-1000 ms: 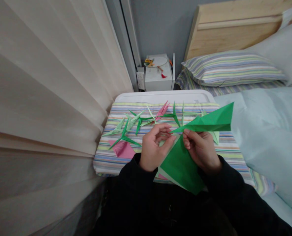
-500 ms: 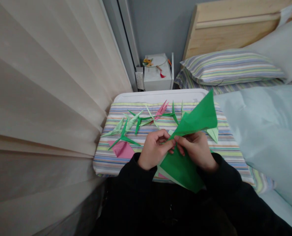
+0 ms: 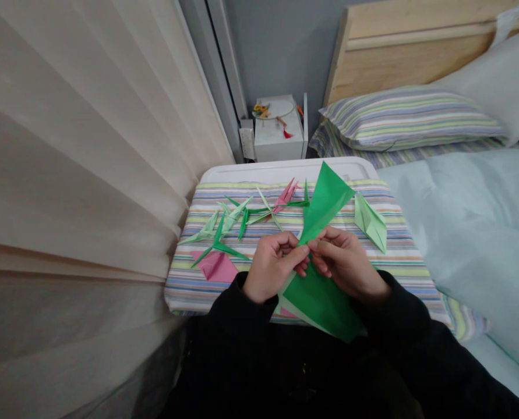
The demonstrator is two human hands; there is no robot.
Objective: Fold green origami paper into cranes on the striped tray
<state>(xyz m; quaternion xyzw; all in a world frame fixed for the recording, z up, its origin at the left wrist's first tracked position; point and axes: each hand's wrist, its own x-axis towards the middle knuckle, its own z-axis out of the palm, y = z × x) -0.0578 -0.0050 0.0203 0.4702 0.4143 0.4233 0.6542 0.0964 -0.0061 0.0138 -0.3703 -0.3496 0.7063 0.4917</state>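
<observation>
Between both hands is a piece of dark green origami paper (image 3: 328, 201), folded, with one pointed part rising above the fingers. My left hand (image 3: 276, 262) pinches it from the left. From the right, my right hand (image 3: 346, 262) pinches it too, thumbs almost meeting. Another stretch of green paper lies below my hands, on the table's near edge. Left of my hands are a pink folded paper (image 3: 218, 266) and a green origami piece (image 3: 219, 241). Beyond them lie several light green pieces and a pink origami piece (image 3: 284, 198). To the right rests a light green folded paper (image 3: 371, 222).
The small table (image 3: 285, 172) is covered by a striped cloth (image 3: 401, 256). A curtain (image 3: 88, 145) hangs along the left. On the right is a bed with a striped pillow (image 3: 412, 119) and pale blue bedding (image 3: 473, 215). A white bedside cabinet (image 3: 279, 145) stands behind.
The raised point of the green paper has swung left and narrowed, uncovering the light green folded paper. My right hand has turned slightly; my left hand stays nearly still.
</observation>
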